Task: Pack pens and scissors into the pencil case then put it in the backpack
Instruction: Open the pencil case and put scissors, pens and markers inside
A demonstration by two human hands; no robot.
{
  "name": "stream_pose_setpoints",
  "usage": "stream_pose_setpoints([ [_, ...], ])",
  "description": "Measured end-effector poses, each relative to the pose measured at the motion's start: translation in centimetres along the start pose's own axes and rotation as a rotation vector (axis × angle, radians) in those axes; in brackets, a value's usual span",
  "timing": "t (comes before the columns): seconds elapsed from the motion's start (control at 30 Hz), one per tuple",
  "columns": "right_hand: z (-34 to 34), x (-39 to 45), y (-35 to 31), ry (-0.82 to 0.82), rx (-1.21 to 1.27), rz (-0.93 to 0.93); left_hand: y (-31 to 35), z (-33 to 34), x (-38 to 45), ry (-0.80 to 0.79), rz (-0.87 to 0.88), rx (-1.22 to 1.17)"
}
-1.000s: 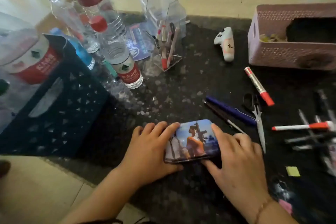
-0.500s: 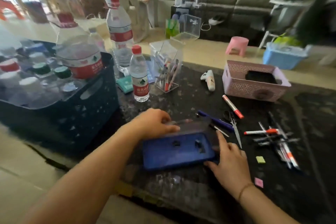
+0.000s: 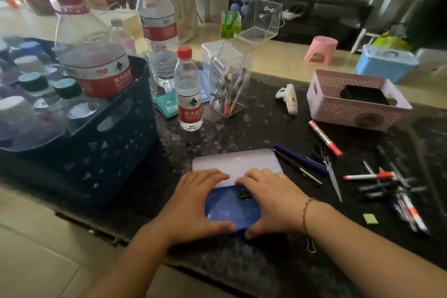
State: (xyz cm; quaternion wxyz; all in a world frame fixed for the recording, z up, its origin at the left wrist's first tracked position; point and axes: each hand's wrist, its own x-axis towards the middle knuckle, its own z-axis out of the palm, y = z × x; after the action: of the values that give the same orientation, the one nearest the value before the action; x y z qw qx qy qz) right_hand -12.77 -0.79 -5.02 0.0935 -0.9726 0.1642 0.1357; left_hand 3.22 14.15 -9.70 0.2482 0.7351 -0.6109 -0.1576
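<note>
The pencil case [image 3: 237,161] lies open flat on the dark stone table, its pale lid inside facing up and its blue tray [image 3: 229,210] nearest me. My left hand [image 3: 193,203] and my right hand [image 3: 271,201] rest on it. Their fingers lie across the hinge and their thumbs press the tray's near rim. Right of the case lie a blue pen [image 3: 300,158], a thin black pen [image 3: 302,172], black-handled scissors [image 3: 330,169], two red-capped markers [image 3: 325,138] and a heap of several pens [image 3: 396,191]. No backpack is in view.
A navy crate [image 3: 101,143] full of bottles fills the left side. A small water bottle [image 3: 188,94] and a clear pen holder [image 3: 227,84] stand behind the case. A pink basket [image 3: 358,104] and a white toy [image 3: 289,98] sit at the back right.
The case was closed with its picture lid up. The lid has swung away from me and now lies flat. Both hands have moved onto the opened case.
</note>
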Motion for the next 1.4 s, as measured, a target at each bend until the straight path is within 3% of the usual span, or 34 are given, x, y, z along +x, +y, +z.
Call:
stream_pose_setpoints([
  [0.07,0.0,0.5,0.1,0.016,0.002,0.008,0.1,0.5,-0.5,-0.028,0.027,0.069],
  [0.37,-0.8,1.2,-0.6,0.001,-0.046,0.016,0.2,1.5,-1.1,0.117,0.004,0.002],
  [0.67,-1.3,-2.1,0.3,0.226,-0.031,-0.013,-0.5,1.8,-1.9,0.176,-0.014,-0.187],
  [0.77,-1.6,-5.9,3.2,0.370,0.062,0.122,-0.8,2.0,-1.9,0.159,-0.002,-0.163],
  [0.9,0.2,-15.4,10.7,0.546,0.209,0.506,-0.6,2.0,-1.8,0.179,0.048,-0.103],
  [1.0,2.6,-23.8,15.4,0.474,0.289,0.855,-0.4,2.1,-1.7,0.179,0.047,-0.087],
  [1.07,5.1,-28.4,18.0,0.373,0.375,0.976,-0.4,2.1,-1.8,0.167,0.022,-0.083],
  [1.2,10.3,-32.9,21.4,0.310,0.408,0.980,0.0,2.0,-1.8,0.147,0.001,-0.061],
  [1.33,8.1,-32.0,18.7,0.153,0.409,0.899,0.5,1.9,-1.8,0.151,0.013,-0.034],
  [1.4,7.6,-31.6,18.3,0.078,0.257,0.871,0.7,1.9,-1.7,0.156,0.021,-0.020],
])
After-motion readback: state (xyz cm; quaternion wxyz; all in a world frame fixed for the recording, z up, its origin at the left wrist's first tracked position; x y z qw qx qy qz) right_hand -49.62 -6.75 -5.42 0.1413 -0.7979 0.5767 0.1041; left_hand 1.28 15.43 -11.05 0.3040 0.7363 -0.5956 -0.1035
